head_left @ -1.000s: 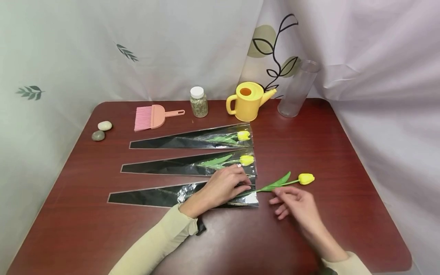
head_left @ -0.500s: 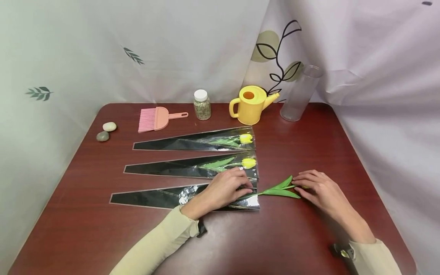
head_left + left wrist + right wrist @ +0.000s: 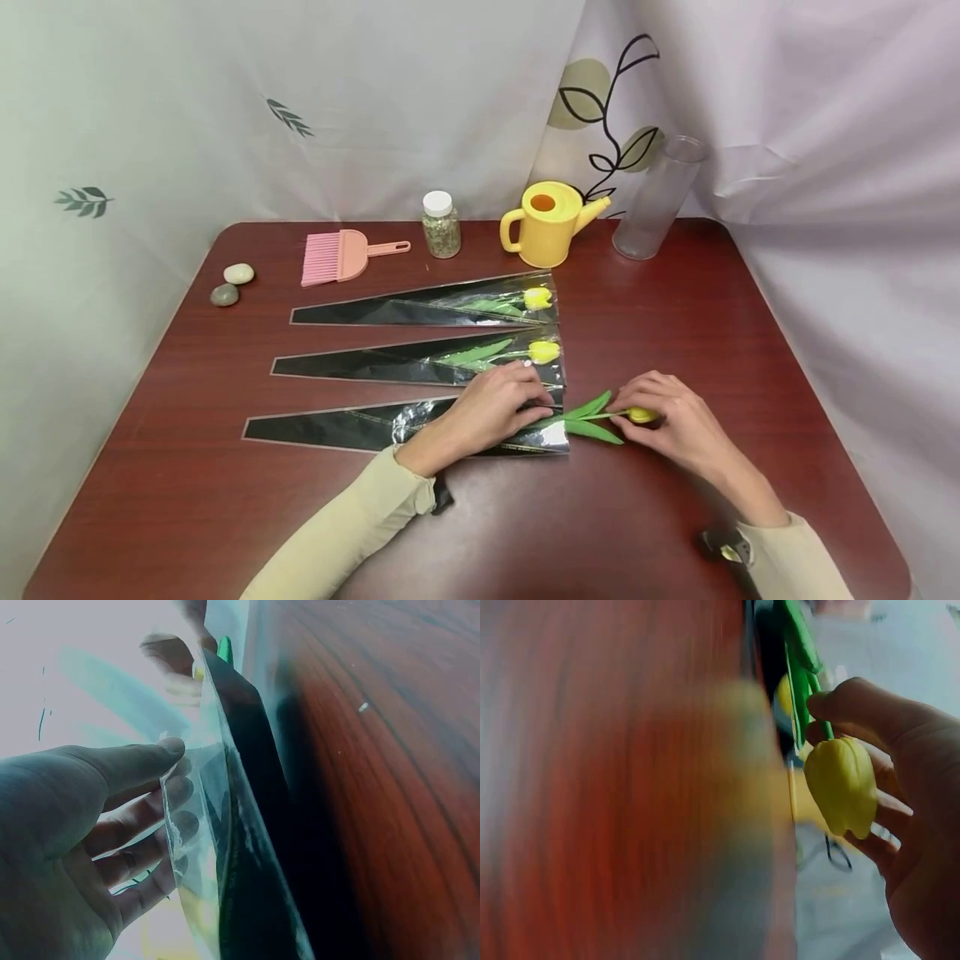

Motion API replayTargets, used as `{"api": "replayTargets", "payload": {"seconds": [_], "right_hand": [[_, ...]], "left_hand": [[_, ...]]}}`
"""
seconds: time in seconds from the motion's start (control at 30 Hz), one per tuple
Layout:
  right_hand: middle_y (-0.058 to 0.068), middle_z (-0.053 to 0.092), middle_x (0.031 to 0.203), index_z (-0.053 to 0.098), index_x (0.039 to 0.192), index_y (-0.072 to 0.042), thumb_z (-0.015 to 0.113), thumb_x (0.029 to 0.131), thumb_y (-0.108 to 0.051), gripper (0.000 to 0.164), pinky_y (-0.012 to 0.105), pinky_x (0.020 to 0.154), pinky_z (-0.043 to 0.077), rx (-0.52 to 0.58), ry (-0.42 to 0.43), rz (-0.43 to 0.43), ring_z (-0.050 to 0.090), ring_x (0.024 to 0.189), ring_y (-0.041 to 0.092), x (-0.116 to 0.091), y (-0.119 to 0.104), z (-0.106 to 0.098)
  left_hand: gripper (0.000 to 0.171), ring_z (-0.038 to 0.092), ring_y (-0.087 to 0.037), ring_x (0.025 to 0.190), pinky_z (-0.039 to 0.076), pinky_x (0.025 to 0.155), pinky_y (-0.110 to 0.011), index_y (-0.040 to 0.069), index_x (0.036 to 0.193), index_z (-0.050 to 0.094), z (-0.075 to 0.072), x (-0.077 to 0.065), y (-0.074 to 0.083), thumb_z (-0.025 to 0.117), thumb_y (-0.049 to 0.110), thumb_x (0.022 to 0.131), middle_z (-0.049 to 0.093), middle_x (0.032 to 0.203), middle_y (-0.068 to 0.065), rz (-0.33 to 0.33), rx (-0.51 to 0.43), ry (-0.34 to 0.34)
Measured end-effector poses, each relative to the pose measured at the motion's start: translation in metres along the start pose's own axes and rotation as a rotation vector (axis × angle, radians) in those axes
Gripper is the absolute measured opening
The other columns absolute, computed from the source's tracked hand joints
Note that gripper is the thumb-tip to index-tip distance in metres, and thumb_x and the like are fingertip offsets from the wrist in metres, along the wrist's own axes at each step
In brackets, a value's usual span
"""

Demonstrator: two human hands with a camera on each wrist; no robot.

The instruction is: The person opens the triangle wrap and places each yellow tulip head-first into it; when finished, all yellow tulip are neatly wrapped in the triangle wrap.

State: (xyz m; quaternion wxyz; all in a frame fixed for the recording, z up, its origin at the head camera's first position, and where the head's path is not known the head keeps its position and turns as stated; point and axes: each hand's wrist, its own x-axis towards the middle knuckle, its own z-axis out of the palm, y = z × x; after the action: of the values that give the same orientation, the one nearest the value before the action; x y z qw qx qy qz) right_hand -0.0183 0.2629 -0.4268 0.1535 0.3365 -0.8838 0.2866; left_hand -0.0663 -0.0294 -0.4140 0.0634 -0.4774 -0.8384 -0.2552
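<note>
My left hand [image 3: 491, 408] pinches the clear film at the wide right end of the nearest black-and-clear flower sleeve [image 3: 322, 428]. In the left wrist view, the thumb and fingertips hold that film [image 3: 196, 862] lifted from the dark backing. A yellow tulip [image 3: 840, 786] is pinched by its stem, just below the bloom, in my right hand [image 3: 678, 421]. The lower stem lies inside the sleeve's wide end, while the green leaves [image 3: 592, 429] stick out mostly beyond it. Farther back, a middle sleeve [image 3: 352, 365] and a far sleeve [image 3: 360, 312] each contain a yellow tulip.
Along the back edge of the dark red table [image 3: 750, 333] are a pink brush [image 3: 348, 255], a white-capped jar [image 3: 441, 229], a yellow watering can [image 3: 547, 229] and a clear glass vase [image 3: 652, 204]. A white stone [image 3: 239, 273] and a grey stone [image 3: 224, 295] lie at left.
My right hand first shifted from the leaves to the stem near the bloom, then moved left, sliding the tulip farther into the sleeve. The left hand has stayed on the film.
</note>
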Motion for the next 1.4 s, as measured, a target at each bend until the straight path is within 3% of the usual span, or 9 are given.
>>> {"api": "replayTargets", "payload": {"seconds": [0.2,0.53,0.67,0.8,0.9,1.0,1.2,1.4], "right_hand": [[-0.016,0.065,0.092,0.076,0.092,-0.025,0.083,0.077,-0.017,0.019,0.024,0.079,0.037,0.070,-0.039,0.080,0.054,0.091,0.004,0.014,-0.021,0.024],[-0.018,0.064,0.087,0.076,0.087,-0.025,0.084,0.077,-0.018,0.015,0.025,0.077,0.038,0.109,-0.048,0.091,0.053,0.087,0.004,0.021,-0.030,0.045],[-0.014,0.066,0.092,0.076,0.093,-0.023,0.083,0.079,-0.019,0.017,0.024,0.079,0.039,0.148,-0.071,0.113,0.053,0.091,0.005,0.020,-0.032,0.041],[-0.011,0.064,0.108,0.072,0.110,-0.020,0.084,0.079,-0.022,0.033,0.020,0.087,0.040,0.205,-0.101,0.180,0.053,0.102,0.007,0.012,-0.028,0.026],[-0.010,0.061,0.118,0.066,0.122,-0.019,0.085,0.077,-0.026,0.049,0.017,0.093,0.036,0.180,-0.125,0.234,0.051,0.110,0.006,0.002,-0.021,0.012],[-0.011,0.061,0.118,0.063,0.126,-0.019,0.086,0.076,-0.028,0.056,0.016,0.091,0.038,0.139,-0.159,0.270,0.051,0.108,0.006,-0.007,-0.014,0.002],[-0.014,0.064,0.103,0.067,0.118,-0.021,0.085,0.078,-0.021,0.045,0.018,0.078,0.044,0.144,-0.190,0.271,0.056,0.091,0.006,-0.014,-0.008,-0.002],[-0.013,0.064,0.094,0.070,0.105,-0.024,0.084,0.078,-0.012,0.032,0.020,0.071,0.047,0.187,-0.147,0.257,0.058,0.082,0.007,-0.012,-0.009,0.005]], "left_hand": [[0.008,0.057,-0.006,0.086,0.048,0.072,-0.024,0.020,0.095,0.077,-0.001,0.002,0.002,0.074,0.025,0.089,0.062,0.090,0.011,-0.007,-0.019,0.010],[0.011,0.057,-0.007,0.085,0.047,0.074,-0.022,0.017,0.096,0.077,-0.002,0.004,0.004,0.073,0.025,0.090,0.063,0.090,0.009,0.017,-0.022,0.003],[0.011,0.057,-0.007,0.085,0.047,0.074,-0.022,0.018,0.096,0.077,-0.001,0.003,0.003,0.073,0.026,0.090,0.062,0.090,0.010,0.017,-0.012,-0.003],[0.010,0.057,-0.005,0.085,0.047,0.073,-0.022,0.019,0.097,0.077,-0.001,0.002,0.004,0.073,0.026,0.090,0.062,0.090,0.011,0.019,-0.013,0.003],[0.009,0.056,-0.005,0.085,0.047,0.073,-0.022,0.019,0.096,0.077,-0.001,0.002,0.004,0.073,0.025,0.090,0.062,0.089,0.011,0.020,-0.013,0.005],[0.009,0.056,-0.006,0.085,0.047,0.074,-0.023,0.019,0.096,0.077,-0.002,0.002,0.004,0.073,0.025,0.090,0.062,0.089,0.011,0.021,-0.010,0.002],[0.010,0.056,-0.006,0.085,0.047,0.075,-0.023,0.019,0.097,0.077,-0.003,0.001,0.005,0.073,0.026,0.090,0.062,0.089,0.011,0.018,-0.007,-0.007],[0.010,0.056,-0.006,0.086,0.047,0.075,-0.023,0.019,0.097,0.077,-0.004,0.001,0.006,0.073,0.025,0.090,0.062,0.089,0.011,0.014,-0.018,-0.011]]}}
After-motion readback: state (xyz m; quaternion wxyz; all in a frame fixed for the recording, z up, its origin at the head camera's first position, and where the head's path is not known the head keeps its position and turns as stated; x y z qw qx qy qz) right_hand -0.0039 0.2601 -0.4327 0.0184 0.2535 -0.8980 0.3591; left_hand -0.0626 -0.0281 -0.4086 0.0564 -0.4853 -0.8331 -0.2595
